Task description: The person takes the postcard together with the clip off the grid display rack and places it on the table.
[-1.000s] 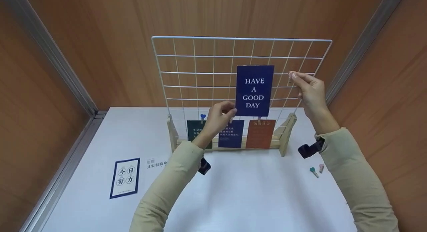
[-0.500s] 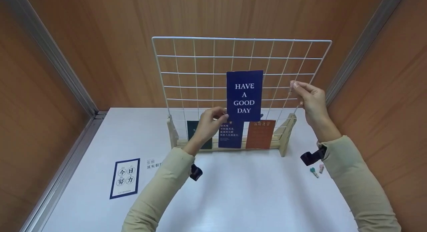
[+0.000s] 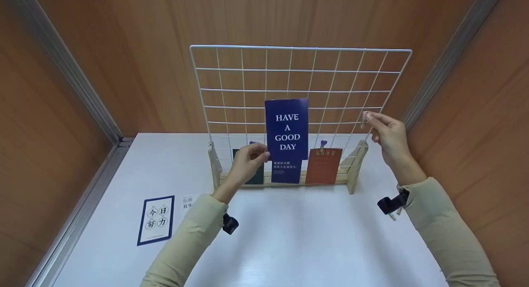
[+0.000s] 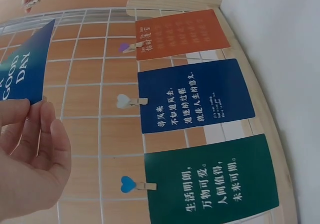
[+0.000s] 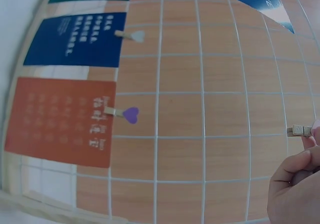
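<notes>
My left hand (image 3: 246, 165) pinches a dark blue card (image 3: 287, 128) reading "HAVE A GOOD DAY" by its lower left corner. The card stands upright in front of a white wire grid (image 3: 301, 47). My right hand (image 3: 390, 136) pinches a small wooden clothespin (image 5: 301, 130) near the grid's right side. Along the grid's bottom hang a green card (image 4: 210, 184), a blue card (image 4: 195, 96) and an orange card (image 4: 182, 36). Clothespins with a blue heart (image 4: 128, 184), a white heart (image 4: 123, 101) and a purple heart (image 5: 131, 115) hold them.
Wooden feet (image 3: 358, 167) support the grid on the white table (image 3: 306, 237). At left lie a blue-bordered card (image 3: 156, 221) and a pale card (image 3: 187, 202), partly behind the left sleeve. Loose clothespins (image 3: 392, 216) lie partly hidden below my right wrist. Wood-grain panels (image 3: 467, 155) enclose the table.
My left hand has carried the "HAVE A GOOD DAY" card left and down, so it now overlaps the hanging blue card. My right hand has lowered slightly with its clothespin.
</notes>
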A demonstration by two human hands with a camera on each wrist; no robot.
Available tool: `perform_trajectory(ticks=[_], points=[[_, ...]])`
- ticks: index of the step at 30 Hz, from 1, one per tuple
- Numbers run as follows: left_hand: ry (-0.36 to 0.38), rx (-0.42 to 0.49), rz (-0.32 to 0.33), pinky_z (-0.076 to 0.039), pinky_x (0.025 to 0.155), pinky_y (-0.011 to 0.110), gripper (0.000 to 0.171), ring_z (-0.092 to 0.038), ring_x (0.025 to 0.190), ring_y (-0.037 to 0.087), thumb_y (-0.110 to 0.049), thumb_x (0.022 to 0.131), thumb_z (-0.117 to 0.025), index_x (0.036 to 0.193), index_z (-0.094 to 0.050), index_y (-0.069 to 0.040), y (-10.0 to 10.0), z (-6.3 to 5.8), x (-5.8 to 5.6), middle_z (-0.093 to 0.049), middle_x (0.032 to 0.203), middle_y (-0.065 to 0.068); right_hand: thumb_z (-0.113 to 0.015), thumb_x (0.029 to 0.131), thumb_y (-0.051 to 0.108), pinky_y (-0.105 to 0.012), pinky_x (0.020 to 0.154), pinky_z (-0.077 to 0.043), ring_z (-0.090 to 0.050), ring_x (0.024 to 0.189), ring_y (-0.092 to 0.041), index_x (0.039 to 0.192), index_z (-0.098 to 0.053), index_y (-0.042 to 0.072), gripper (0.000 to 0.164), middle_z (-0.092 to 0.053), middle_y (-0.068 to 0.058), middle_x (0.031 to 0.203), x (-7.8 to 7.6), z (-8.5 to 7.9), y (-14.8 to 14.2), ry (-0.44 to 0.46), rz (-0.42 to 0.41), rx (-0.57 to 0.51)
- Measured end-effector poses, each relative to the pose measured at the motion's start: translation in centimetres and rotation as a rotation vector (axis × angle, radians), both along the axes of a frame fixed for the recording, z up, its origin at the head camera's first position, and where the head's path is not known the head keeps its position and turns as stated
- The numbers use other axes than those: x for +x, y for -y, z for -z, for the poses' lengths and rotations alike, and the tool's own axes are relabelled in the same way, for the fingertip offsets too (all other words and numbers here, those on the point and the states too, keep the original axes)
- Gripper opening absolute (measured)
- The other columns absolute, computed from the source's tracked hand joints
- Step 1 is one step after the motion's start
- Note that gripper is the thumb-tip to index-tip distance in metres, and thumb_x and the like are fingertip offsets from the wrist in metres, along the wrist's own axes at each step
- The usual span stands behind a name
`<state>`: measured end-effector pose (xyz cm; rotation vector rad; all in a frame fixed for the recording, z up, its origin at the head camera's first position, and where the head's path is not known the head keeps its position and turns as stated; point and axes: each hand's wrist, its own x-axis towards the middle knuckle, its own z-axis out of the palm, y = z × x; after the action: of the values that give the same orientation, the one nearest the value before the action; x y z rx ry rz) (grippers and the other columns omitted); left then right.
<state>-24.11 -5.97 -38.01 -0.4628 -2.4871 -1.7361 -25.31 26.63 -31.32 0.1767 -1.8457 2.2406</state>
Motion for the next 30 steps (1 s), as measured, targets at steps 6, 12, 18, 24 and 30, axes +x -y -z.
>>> perform_trajectory(ticks=[6, 12, 18, 24, 30], points=[[0.040, 0.022, 0.019, -0.046, 0.065, 0.028, 0.014, -0.056, 0.075, 0.017, -0.008, 0.087, -0.055, 0.096, -0.061, -0.001, 0.6, 1.2, 0.4, -0.060, 0.084, 0.007, -0.062, 0.082, 0.011, -0.013, 0.040, -0.033, -0.038, 0.046, -0.005, 0.093, -0.067, 0.000, 0.016, -0.065, -0.004, 0.083, 0.4, 0.9, -0.6, 0.012, -0.003, -0.009], [0.060, 0.035, 0.035, -0.047, 0.067, 0.029, 0.015, -0.056, 0.077, 0.018, -0.009, 0.087, -0.054, 0.098, -0.060, 0.000, 1.2, 2.3, 1.1, -0.060, 0.085, 0.006, -0.063, 0.081, 0.013, -0.014, 0.041, -0.033, -0.037, 0.045, -0.005, 0.093, -0.068, 0.003, 0.016, -0.065, -0.003, 0.086, 0.6, 1.9, -1.1, 0.046, 0.015, 0.006], [0.073, 0.061, 0.051, -0.047, 0.070, 0.032, 0.016, -0.058, 0.077, 0.020, -0.008, 0.087, -0.055, 0.098, -0.060, 0.002, 1.8, 3.6, 1.9, -0.060, 0.086, 0.011, -0.063, 0.082, 0.014, -0.014, 0.041, -0.033, -0.037, 0.044, -0.004, 0.091, -0.069, 0.005, 0.014, -0.066, 0.000, 0.086, 0.9, 3.0, -1.5, 0.062, 0.010, 0.022], [0.112, 0.062, 0.020, -0.047, 0.072, 0.033, 0.016, -0.058, 0.080, 0.028, -0.002, 0.086, -0.054, 0.098, -0.058, 0.007, 2.1, 2.2, 3.8, -0.059, 0.088, 0.019, -0.062, 0.082, 0.012, -0.014, 0.041, -0.032, -0.037, 0.044, -0.003, 0.090, -0.069, 0.007, 0.012, -0.065, 0.001, 0.086, 1.3, 3.9, -1.9, 0.097, 0.011, 0.018], [0.097, 0.075, 0.011, -0.047, 0.068, 0.032, 0.015, -0.056, 0.078, 0.028, -0.001, 0.084, -0.055, 0.096, -0.058, 0.008, 2.7, 2.8, 4.3, -0.059, 0.084, 0.013, -0.062, 0.082, 0.014, -0.014, 0.042, -0.033, -0.038, 0.044, -0.003, 0.091, -0.069, 0.007, 0.013, -0.065, 0.001, 0.085, 1.8, 4.6, -2.4, 0.116, 0.019, 0.027]])
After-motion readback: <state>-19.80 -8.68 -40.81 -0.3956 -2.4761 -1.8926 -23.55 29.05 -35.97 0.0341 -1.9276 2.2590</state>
